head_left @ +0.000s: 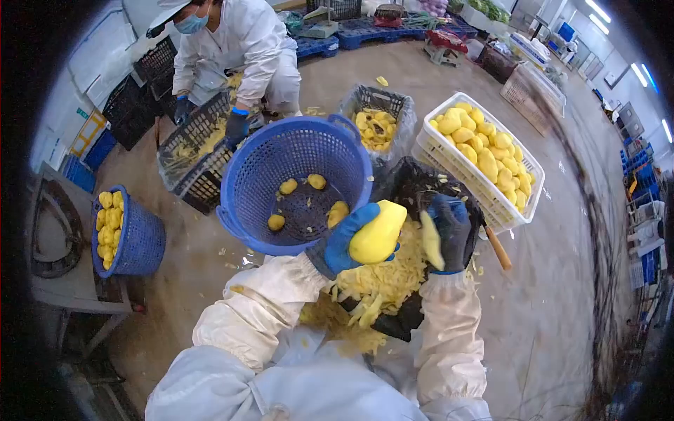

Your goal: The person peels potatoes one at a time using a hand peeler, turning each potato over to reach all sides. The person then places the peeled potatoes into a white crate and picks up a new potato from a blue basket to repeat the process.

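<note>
My left hand (344, 242), in a blue and dark work glove, is closed around a large peeled yellow potato (379, 233). To its right, my right hand (453, 228), gloved the same way, is curled; the tool or thing inside its fingers is hidden. A pale, blurred strip (431, 242) shows along its inner side. Under both hands lies a heap of potato peelings (393, 281) on a black bag (404, 321). Left of my left hand stands a blue plastic basket (256, 158) with several potatoes (316, 182) at its bottom.
A white crate (439, 156) of peeled potatoes stands at the right, near a wooden handle (497, 248). Ahead is a lined crate (404, 103) of potato pieces. A co-worker (239, 49) bends over a crate of peelings (189, 179). A small blue basket (144, 238) of potatoes stands left.
</note>
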Demonstrator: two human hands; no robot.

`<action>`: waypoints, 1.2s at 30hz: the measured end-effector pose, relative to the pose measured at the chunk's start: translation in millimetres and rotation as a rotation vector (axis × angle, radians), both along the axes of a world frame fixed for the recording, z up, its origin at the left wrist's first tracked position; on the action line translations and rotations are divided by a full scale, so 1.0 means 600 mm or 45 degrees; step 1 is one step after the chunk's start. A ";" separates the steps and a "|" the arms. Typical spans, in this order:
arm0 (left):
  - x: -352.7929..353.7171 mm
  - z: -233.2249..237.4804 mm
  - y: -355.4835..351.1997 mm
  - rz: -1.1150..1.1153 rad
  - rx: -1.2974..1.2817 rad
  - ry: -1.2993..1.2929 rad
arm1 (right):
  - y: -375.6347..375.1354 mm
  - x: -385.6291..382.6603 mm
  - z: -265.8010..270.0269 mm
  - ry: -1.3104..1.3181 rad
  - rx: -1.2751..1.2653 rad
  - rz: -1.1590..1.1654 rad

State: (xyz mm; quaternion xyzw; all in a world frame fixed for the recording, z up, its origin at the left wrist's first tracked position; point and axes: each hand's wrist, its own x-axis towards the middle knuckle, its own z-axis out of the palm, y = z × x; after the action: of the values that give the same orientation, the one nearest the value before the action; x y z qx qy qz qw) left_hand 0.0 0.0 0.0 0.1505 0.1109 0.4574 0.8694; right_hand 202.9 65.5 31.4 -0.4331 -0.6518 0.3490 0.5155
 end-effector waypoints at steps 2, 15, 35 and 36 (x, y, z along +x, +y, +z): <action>-0.006 0.014 0.001 0.112 -0.093 -0.004 | 0.001 -0.014 0.004 0.315 -0.190 -0.028; 0.015 0.027 -0.007 -0.071 0.041 -0.206 | 0.023 0.007 -0.040 -0.298 0.713 -0.329; -0.003 -0.010 0.035 0.297 -0.196 -0.343 | -0.038 -0.060 0.015 0.569 -0.350 0.141; 0.004 0.016 0.029 0.397 -0.356 -0.208 | -0.013 -0.033 0.001 0.553 -0.219 0.039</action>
State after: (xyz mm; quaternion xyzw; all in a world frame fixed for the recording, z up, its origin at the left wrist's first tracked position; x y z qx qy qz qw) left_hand 2.3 17.3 9.9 -0.0280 0.1245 0.5772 0.8066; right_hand 183.2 57.8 32.2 -0.3801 -0.5000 0.4961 0.5995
